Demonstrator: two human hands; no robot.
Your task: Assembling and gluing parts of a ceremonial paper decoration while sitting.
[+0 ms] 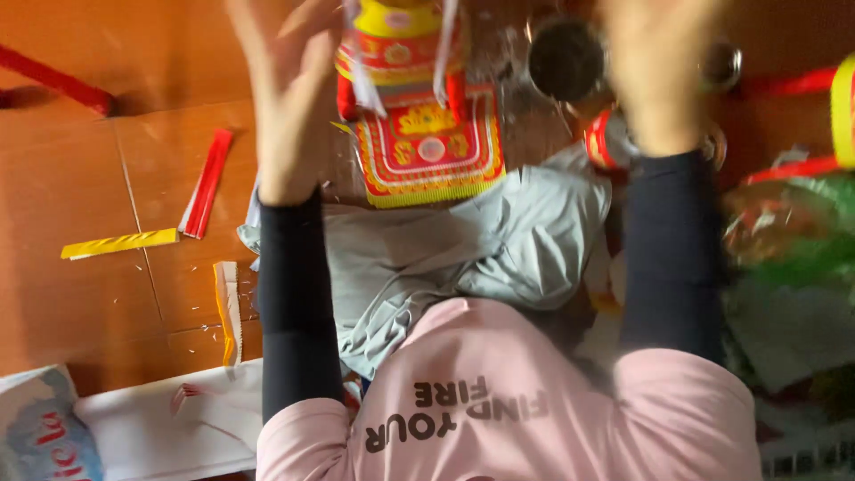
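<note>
Both my hands are raised at the top of the view, in black sleeves. My left hand (283, 98) is beside a red and yellow paper ornament (426, 142) with gold patterns and a fringe. Its fingers reach the ornament's upper left edge, where white paper strips (363, 82) hang down. My right hand (657, 76) is blurred and lifted to the right of the ornament, in front of a dark round tin (565, 59). The fingertips of both hands are cut off by the frame's top edge, so I cannot see a grip.
A grey cloth (463, 249) lies over my lap above a pink shirt. On the brown floor to the left lie a red strip (207, 183), a yellow strip (119, 243) and a white-orange strip (229, 310). White paper (151, 423) lies at lower left. Green and red packets (793, 240) are piled at right.
</note>
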